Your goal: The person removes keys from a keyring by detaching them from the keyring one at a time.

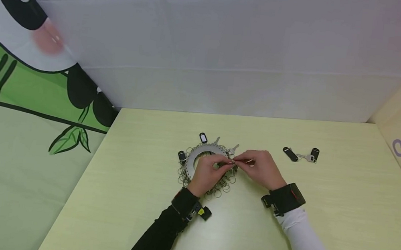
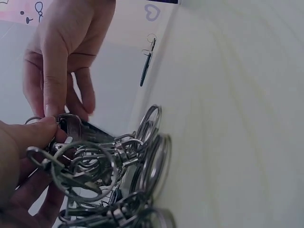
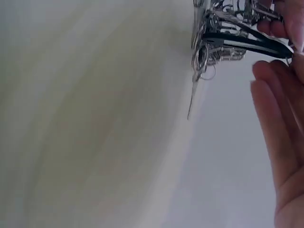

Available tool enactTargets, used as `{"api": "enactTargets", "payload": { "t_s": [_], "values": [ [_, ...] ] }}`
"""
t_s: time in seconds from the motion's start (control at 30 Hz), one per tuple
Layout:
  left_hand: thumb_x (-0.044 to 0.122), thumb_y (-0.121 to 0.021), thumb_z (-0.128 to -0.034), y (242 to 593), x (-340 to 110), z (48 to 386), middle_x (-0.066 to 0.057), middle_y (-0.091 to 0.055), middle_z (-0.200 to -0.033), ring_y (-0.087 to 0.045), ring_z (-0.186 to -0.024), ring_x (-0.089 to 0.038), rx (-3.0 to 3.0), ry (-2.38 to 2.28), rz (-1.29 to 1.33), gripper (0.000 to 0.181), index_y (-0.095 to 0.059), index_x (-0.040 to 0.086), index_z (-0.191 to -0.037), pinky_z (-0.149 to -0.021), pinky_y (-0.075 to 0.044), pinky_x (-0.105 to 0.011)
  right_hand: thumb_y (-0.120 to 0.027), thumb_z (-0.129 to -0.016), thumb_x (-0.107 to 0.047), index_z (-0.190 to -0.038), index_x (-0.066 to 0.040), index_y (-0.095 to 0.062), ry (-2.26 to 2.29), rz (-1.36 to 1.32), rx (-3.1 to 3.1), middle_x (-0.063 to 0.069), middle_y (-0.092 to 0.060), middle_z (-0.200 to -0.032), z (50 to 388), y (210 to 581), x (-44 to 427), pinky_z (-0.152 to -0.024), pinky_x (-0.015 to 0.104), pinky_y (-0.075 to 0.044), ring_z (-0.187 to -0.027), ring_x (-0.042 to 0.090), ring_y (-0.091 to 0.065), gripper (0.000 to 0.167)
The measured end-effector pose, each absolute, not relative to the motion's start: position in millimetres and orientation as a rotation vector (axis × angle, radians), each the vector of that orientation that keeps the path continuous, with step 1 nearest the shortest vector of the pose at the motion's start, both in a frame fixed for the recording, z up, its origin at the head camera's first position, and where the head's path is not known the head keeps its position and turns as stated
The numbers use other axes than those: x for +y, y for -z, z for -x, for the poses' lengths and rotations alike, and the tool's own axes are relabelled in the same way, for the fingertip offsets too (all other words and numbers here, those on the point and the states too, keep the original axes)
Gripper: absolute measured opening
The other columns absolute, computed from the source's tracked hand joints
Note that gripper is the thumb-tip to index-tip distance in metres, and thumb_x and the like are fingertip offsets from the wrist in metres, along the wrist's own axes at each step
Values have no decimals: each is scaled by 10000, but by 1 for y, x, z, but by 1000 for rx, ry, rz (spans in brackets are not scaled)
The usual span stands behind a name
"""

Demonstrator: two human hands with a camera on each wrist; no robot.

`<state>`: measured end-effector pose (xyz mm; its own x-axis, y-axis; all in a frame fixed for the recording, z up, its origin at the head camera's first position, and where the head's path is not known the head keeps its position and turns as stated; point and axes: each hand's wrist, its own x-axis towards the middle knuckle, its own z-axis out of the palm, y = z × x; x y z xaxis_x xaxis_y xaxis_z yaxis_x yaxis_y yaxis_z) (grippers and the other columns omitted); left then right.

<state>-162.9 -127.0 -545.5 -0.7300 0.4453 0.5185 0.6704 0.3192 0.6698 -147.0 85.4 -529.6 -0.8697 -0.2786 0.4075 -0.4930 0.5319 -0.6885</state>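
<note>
A grey round holder [image 1: 191, 161] with many metal clasps and rings around its edge lies on the table. My left hand [image 1: 205, 176] reaches over it and pinches a small metal piece at its right side. Beside it, my right hand [image 1: 262, 171] pinches a small ring [image 3: 288, 61] at the end of a black tag [image 3: 247, 43], between thumb and forefinger. Both hands' fingertips meet closely; in the left wrist view the left thumb touches metal beside the right forefinger. Clasps and rings [image 2: 154, 161] hang next to the left hand. Fingers partly hide the held pieces.
Two black tags [image 1: 290, 154] with a key [image 1: 306, 157] lie on the table [image 1: 340, 219] at the right. Another tag [image 1: 203, 137] is behind the holder, and one [image 1: 181, 156] is at its left. Printed cloth [image 1: 229, 55] stands behind the table.
</note>
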Motion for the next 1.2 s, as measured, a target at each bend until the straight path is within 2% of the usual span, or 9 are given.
{"api": "enactTargets", "payload": {
  "t_s": [0.17, 0.37, 0.5, 0.73, 1.0, 1.2],
  "values": [
    [117, -776, -937, 546, -127, 163, -55, -798, -948, -747, -872, -151, -2368, 1389, 1020, 72, -811, 87, -991, -777, -582, -252, -855, -811, 24, -934, -120, -832, -1105, -770, -2415, -5, -785, -868, 146, 526, 86, -689, 307, -593, -762, 118, -731, 191],
    [103, -781, -930, 545, -127, 161, -72, -802, -965, -757, -895, -178, -2383, 1398, 1004, 86, -816, 73, -1002, -792, -595, -271, -805, -837, 32, -939, -72, -816, -1085, -723, -2452, 56, -795, -854, 145, 530, 80, -673, 292, -603, -729, 130, -745, 146],
    [109, -793, -921, 547, -127, 161, -74, -803, -954, -758, -873, -176, -2363, 1410, 994, 83, -820, 71, -990, -771, -599, -281, -792, -876, -2, -949, -78, -810, -1225, -646, -2465, 41, -796, -849, 146, 532, 80, -683, 261, -606, -734, 130, -757, 107],
    [126, -796, -920, 547, -127, 163, -66, -806, -970, -762, -902, -167, -2334, 1413, 1000, 101, -824, 76, -1002, -796, -593, -256, -770, -915, -21, -1018, -102, -825, -1334, -623, -2484, 36, -806, -914, 148, 534, 83, -711, 262, -604, -772, 138, -763, 143],
    [119, -797, -917, 547, -127, 163, -66, -806, -967, -761, -903, -172, -2335, 1421, 997, 99, -825, 77, -1002, -801, -600, -290, -846, -809, 57, -953, -113, -841, -1222, -748, -2352, 16, -802, -891, 147, 530, 87, -681, 294, -611, -784, 151, -760, 224],
    [111, -797, -916, 545, -127, 161, -74, -805, -961, -761, -894, -185, -2337, 1441, 984, 93, -824, 71, -996, -784, -603, -295, -831, -821, 63, -946, -73, -831, -1310, -690, -2341, 31, -801, -887, 147, 531, 85, -684, 272, -613, -762, 159, -765, 185]
  ]
}}
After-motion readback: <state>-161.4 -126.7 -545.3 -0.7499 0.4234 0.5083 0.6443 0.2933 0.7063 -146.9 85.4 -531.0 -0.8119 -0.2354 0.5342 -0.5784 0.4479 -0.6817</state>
